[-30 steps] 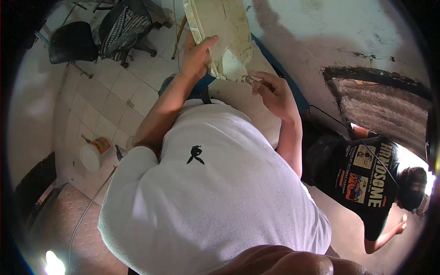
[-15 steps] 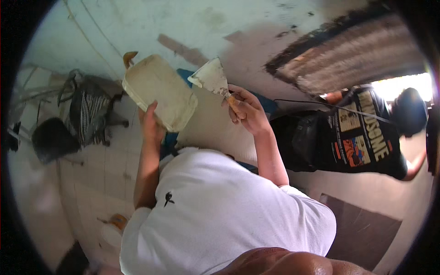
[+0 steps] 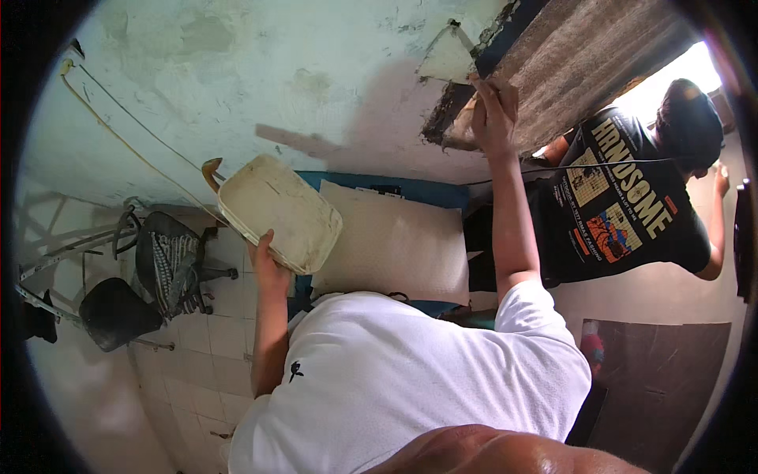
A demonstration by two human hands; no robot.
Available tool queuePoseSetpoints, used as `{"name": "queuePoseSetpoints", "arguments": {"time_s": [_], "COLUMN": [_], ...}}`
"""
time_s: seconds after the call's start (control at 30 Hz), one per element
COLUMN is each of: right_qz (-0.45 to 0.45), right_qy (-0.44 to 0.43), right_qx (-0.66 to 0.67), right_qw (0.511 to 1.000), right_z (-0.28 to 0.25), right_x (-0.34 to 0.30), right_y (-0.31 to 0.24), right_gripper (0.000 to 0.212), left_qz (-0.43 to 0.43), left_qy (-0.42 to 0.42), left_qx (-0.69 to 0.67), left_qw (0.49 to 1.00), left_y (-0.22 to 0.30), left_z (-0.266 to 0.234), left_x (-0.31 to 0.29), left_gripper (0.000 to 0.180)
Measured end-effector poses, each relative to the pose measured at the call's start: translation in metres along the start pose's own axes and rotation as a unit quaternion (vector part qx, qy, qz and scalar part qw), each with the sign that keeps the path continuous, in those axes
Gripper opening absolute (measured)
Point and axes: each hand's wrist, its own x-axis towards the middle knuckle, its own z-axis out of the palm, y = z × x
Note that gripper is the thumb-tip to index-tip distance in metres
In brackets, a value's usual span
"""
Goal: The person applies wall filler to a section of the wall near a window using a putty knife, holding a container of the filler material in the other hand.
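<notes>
In my left hand [image 3: 270, 267] is a cream-coloured rectangular plastic lid [image 3: 280, 209], tilted, with my thumb over its near edge. A curved brown handle [image 3: 212, 170] sticks out past the lid's far left corner; the rest of it is hidden. My right hand [image 3: 495, 118] reaches up and away, gripping a putty knife whose handle the fingers mostly cover. The wide pale blade [image 3: 448, 54] of the putty knife lies against the wall [image 3: 316, 87] beside the rough corner of an opening. Whether its whole edge touches cannot be told.
A cream padded board-like surface [image 3: 395, 245] lies between my arms, over something blue. At right, a person in a black shirt [image 3: 616, 197] stands near the bright window. A black office chair [image 3: 170, 257] sits at left. A cable [image 3: 142, 142] hangs along the wall.
My right hand has risen from near the lid to the wall by the opening, carrying the putty knife. The lid stays in my left hand, slightly lower in view. The view has shifted.
</notes>
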Motion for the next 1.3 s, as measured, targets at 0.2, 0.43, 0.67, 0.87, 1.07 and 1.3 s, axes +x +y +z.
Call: {"name": "queuePoseSetpoints", "arguments": {"time_s": [0.2,0.43,0.67,0.87,1.07,1.3], "right_qz": [-0.029,-0.045,-0.036,-0.045,-0.009,0.026], "right_qy": [-0.026,-0.068,-0.123,-0.116,-0.028,-0.061], "right_qx": [-0.048,-0.080,-0.081,-0.080,-0.029,-0.146], "right_qw": [0.998,0.993,0.988,0.989,0.999,0.987], "right_z": [-0.002,0.000,-0.015,-0.028,-0.026,-0.011], "right_x": [0.013,0.020,0.022,0.000,-0.011,0.019], "right_y": [0.029,0.049,0.054,0.047,0.010,-0.014], "right_gripper": [0.039,0.044,0.045,0.044,0.045,0.056], "left_qz": [0.006,-0.006,-0.019,-0.026,-0.017,-0.029], "left_qy": [0.011,0.030,0.061,0.021,-0.005,-0.003], "left_qx": [0.021,0.010,0.003,0.010,0.016,0.016], "left_qw": [1.000,0.999,0.998,0.999,1.000,0.999], "left_y": [-0.005,-0.006,-0.004,-0.007,-0.009,-0.002], "left_z": [-0.005,0.009,0.011,0.005,0.003,0.010], "left_x": [0.003,-0.005,-0.005,0.000,0.002,-0.003], "left_gripper": [0.062,0.061,0.066,0.062,0.065,0.066]}}
